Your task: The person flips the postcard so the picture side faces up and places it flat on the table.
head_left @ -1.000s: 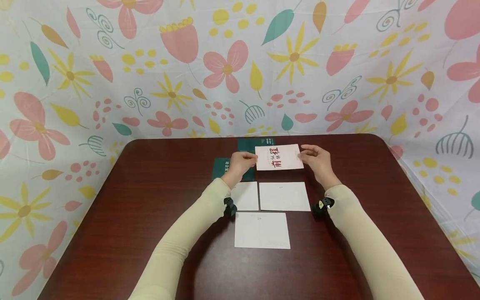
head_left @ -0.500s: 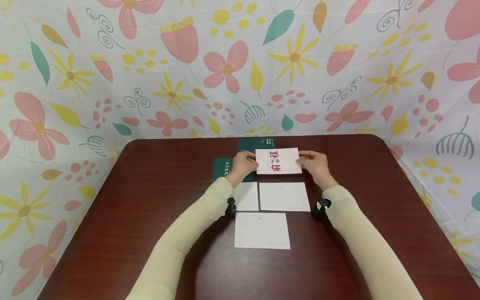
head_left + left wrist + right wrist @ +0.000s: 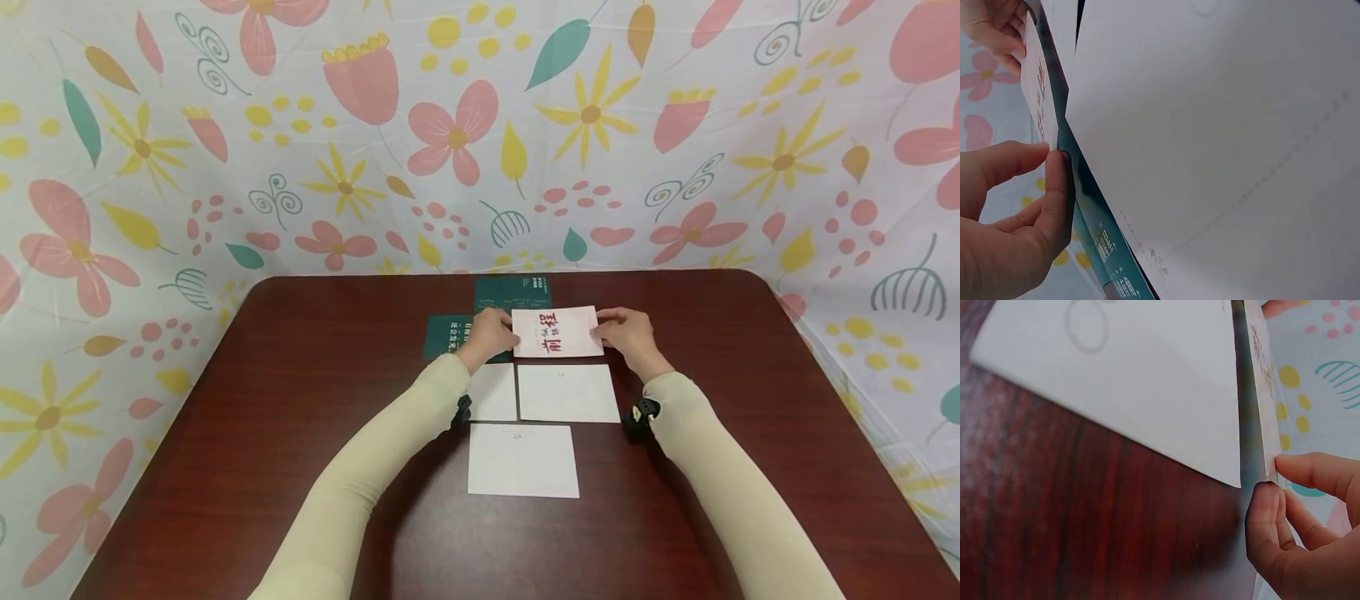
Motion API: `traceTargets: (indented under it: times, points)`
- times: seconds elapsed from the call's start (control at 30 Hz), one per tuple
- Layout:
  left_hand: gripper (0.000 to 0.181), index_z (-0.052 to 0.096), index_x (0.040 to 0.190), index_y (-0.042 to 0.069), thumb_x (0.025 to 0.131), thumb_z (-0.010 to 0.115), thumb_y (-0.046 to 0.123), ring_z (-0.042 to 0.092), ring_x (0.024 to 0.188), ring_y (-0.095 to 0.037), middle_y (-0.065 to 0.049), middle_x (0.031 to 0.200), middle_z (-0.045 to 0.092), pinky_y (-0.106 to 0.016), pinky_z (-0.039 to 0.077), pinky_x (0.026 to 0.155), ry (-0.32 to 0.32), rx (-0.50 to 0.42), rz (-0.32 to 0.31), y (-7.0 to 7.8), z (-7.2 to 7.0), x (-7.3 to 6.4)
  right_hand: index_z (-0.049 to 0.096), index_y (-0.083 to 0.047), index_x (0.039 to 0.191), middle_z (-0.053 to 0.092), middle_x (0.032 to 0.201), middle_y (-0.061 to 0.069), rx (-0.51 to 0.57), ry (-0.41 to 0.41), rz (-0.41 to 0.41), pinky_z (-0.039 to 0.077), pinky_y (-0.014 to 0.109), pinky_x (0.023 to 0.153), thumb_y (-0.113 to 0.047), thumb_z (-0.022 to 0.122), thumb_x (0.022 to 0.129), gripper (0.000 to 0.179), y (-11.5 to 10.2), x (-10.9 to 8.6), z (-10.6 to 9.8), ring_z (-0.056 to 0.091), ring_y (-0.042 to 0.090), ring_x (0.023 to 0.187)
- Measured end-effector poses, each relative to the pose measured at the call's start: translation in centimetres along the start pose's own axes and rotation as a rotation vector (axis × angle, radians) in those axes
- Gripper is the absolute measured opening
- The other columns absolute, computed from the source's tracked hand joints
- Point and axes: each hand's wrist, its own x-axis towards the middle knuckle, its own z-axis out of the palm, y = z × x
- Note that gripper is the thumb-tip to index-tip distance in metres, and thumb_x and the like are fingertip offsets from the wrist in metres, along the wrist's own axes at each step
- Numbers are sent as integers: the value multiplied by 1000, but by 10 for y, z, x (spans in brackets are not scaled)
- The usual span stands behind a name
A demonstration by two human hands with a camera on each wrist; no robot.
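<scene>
A pale pink postcard [image 3: 566, 333] with red and dark lettering is held by its two short sides. My left hand [image 3: 487, 336] pinches its left edge between thumb and fingers, which the left wrist view shows closely. On the opposite edge my right hand [image 3: 628, 337] has the same kind of pinch. In the right wrist view the postcard [image 3: 1264, 394] appears nearly edge-on, just beyond a white card [image 3: 1147, 394]. Just in front of it, in the head view, lies a white card [image 3: 568, 393]; whether the postcard touches the table cannot be told.
Another white card [image 3: 497, 393] lies left of the first, partly behind my left arm. A third white card [image 3: 523, 461] is nearer. Two dark green cards, one at the back [image 3: 513, 289] and one at left [image 3: 444, 336], lie on the brown table [image 3: 315, 350]. A floral cloth [image 3: 480, 125] hangs behind.
Both hands have brought the postcard down and slightly towards me, closer to the row of white cards. More of the back green card now shows. The cards on the table stay put.
</scene>
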Motion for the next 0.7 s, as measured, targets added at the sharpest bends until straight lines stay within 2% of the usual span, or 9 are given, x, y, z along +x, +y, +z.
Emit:
traceTargets:
  times: [0.17,0.27,0.47,0.5,0.6,0.63,0.7]
  points:
    - [37,62,122,-3,88,69,9,64,99,-27,-16,121,62,-38,55,84,3,86,-16,3,2,1,55,3,130,63,101,18,-63,-11,-22,54,43,87,-7,65,88,44,4,3,2,65,35,97]
    - [35,63,119,-4,87,70,9,63,103,-27,-16,121,62,-36,55,82,14,128,-4,3,3,1,55,3,129,64,98,18,-125,-4,-35,54,43,84,-8,66,87,44,5,4,3,65,35,92]
    - [30,66,112,-6,86,71,7,65,92,-24,-17,112,66,-33,55,77,28,194,41,5,4,0,57,3,127,65,98,19,-224,11,-37,52,39,75,-10,68,87,43,5,3,5,63,28,84]
    - [28,67,110,-6,85,71,6,65,86,-22,-17,109,67,-32,55,74,29,200,44,6,4,0,57,3,127,65,98,19,-230,10,-38,52,39,75,-10,68,87,43,5,3,5,63,28,84]
    - [13,70,91,-5,85,72,6,53,61,-13,-11,80,66,-24,46,56,21,228,43,7,5,2,57,4,127,65,98,19,-246,4,-54,52,40,75,-10,68,87,44,4,2,4,62,29,84]
    - [10,68,82,-4,84,72,5,46,55,-11,-8,70,61,-22,41,51,20,238,43,7,5,2,57,4,127,65,98,20,-254,3,-63,52,40,75,-10,67,86,44,4,2,4,62,29,84]
    - [19,62,68,1,84,72,4,35,49,-11,-3,56,48,-22,32,45,14,247,38,8,5,4,57,5,126,65,98,20,-266,-2,-80,52,38,71,-10,67,86,44,4,1,4,62,30,83]
